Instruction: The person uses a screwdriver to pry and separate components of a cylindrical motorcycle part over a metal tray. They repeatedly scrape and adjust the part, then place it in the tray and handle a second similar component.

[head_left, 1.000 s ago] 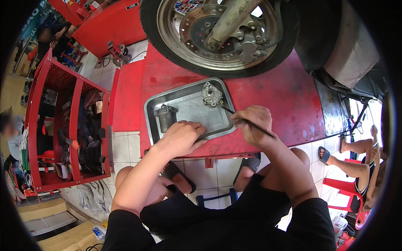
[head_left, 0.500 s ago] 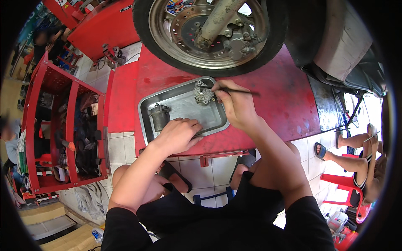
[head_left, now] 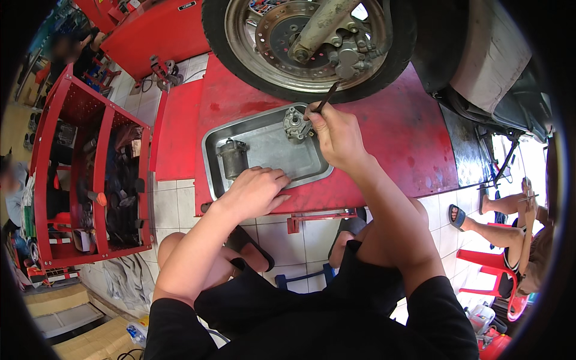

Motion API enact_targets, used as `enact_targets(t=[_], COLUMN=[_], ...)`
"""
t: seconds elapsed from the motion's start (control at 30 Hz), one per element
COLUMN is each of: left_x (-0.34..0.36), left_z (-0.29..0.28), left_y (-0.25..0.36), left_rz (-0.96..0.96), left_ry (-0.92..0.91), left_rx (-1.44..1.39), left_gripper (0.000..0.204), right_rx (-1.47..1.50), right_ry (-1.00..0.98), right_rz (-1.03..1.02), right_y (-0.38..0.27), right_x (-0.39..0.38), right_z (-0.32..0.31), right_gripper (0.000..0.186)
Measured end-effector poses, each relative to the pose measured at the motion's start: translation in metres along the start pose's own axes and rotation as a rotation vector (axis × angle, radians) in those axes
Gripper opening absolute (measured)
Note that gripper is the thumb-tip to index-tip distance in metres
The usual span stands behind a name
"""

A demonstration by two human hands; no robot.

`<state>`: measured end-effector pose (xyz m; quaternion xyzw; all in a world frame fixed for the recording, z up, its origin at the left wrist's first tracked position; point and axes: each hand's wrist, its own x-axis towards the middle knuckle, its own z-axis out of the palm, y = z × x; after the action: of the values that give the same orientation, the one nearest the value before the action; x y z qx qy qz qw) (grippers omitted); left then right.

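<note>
A shallow metal tray (head_left: 273,175) lies on the red bench. My right hand (head_left: 339,137), at its far right corner, is closed on a thin dark rod-like tool (head_left: 327,96); the tool slants up and away, its lower end hidden by my fingers. Right beside these fingers, in the tray, is a round silver metal part (head_left: 296,125) with a small shaft in its middle. My left hand (head_left: 257,191) lies over the tray's near rim, fingers stretched out and holding nothing. Just beyond it a dull grey metal cylinder (head_left: 233,159) stands in the tray's left side.
A motorcycle front wheel (head_left: 282,90) with a brake disc rises at the far side of the red bench (head_left: 396,150). A red tool cart (head_left: 108,180) with parts stands at the left. At the right, a seated person's leg (head_left: 498,233) shows near a red chair (head_left: 483,264).
The dark tool has swung from pointing right to pointing up and away as my right hand turned. My left hand stays at the near rim. The whole view has shifted slightly.
</note>
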<state>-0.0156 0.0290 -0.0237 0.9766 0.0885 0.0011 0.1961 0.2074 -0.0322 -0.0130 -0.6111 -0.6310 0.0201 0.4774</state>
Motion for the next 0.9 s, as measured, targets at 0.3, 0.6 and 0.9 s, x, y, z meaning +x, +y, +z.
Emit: enact_targets(t=[0.3, 0.6, 0.9], left_x=[-0.003, -0.005, -0.005], left_z=[0.001, -0.003, 0.001], left_y=[0.000, -0.003, -0.005], left_rz=[0.013, -0.015, -0.003], left_ry=[0.015, 0.018, 0.015], left_rx=[-0.004, 0.001, 0.012], left_gripper=[0.033, 0.031, 0.032], right_rx=[-0.026, -0.123, -0.024], right_ry=[0.002, -0.148, -0.263], right_rz=[-0.038, 0.029, 0.083], right_y=[-0.001, -0.004, -0.001], right_x=[0.001, 0.006, 0.011], right_z=[0.004, 0.004, -0.002], right_gripper=[0.015, 0.017, 0.020])
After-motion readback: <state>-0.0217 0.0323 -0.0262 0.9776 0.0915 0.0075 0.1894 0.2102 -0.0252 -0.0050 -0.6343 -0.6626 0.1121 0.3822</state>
